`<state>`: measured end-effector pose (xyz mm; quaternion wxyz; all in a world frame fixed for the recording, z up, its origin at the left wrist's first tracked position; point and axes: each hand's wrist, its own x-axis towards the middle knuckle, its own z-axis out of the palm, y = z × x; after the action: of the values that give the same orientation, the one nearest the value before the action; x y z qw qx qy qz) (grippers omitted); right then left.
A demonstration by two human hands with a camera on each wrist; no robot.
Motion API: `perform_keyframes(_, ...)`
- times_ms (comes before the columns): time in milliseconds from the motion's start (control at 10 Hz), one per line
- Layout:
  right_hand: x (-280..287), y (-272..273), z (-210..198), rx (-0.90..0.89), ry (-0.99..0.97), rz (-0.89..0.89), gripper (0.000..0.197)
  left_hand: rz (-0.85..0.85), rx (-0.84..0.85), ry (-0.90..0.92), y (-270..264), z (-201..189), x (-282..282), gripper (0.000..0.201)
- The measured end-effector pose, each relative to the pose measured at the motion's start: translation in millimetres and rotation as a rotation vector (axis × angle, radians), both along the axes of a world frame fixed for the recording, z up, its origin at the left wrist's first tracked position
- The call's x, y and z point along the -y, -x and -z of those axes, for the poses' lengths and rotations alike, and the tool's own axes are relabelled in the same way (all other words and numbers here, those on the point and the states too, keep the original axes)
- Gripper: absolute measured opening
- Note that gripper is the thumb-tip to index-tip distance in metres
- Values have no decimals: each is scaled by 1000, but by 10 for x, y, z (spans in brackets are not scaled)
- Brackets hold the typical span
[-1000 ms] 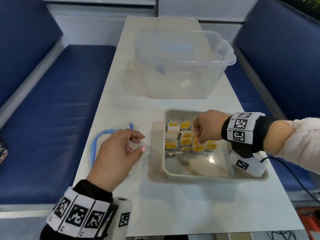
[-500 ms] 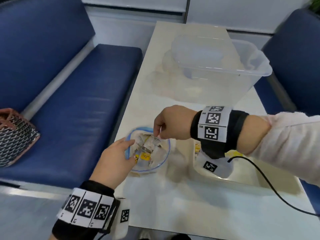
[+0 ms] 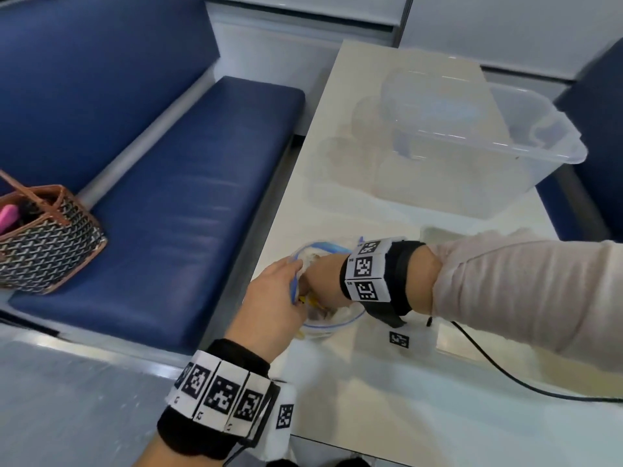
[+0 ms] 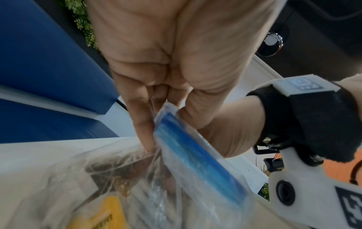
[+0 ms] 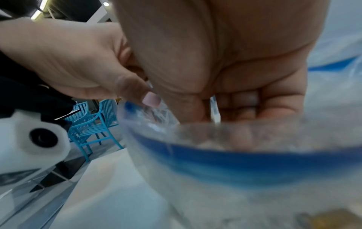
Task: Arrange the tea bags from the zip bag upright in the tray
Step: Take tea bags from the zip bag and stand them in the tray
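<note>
The left hand pinches the zip bag rim, holding the mouth open for access. The right hand reaches inside among the tea bags; its grip cannot be determined.

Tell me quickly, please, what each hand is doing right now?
Left hand: pinches the rim of the zip bag, holding it open.
Right hand: reaches into the bag; whether its fingers hold a tea bag cannot be told.
</note>
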<state>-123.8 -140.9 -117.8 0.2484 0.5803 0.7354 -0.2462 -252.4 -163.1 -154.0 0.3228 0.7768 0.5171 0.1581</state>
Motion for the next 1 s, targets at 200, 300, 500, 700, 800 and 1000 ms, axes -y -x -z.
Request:
perform_keyframes(200, -39, 13, 28, 8, -28, -11, 25, 17, 31, 45, 37, -6, -14, 64)
perform_keyframes(300, -45, 23, -40, 29, -77, -57, 25, 20, 34, 53, 36, -4, -28, 65)
perform_keyframes(500, -117, -18, -333, -53, -153, -59, 16, 8, 8, 48, 55, -39, -56, 63)
perform_keyframes(700, -128, -164, -542, -184, -265, 13, 7, -21, -5, 0, 11, -112, -57, 38)
perform_keyframes(800, -77, -198, -676, -218, -297, 28, 9, -39, 14, -55, -34, -163, -74, 23)
perform_keyframes(1000, -26, -322, -855, -336, -327, 206, 27, -90, 169, -84, -74, -219, -107, 12)
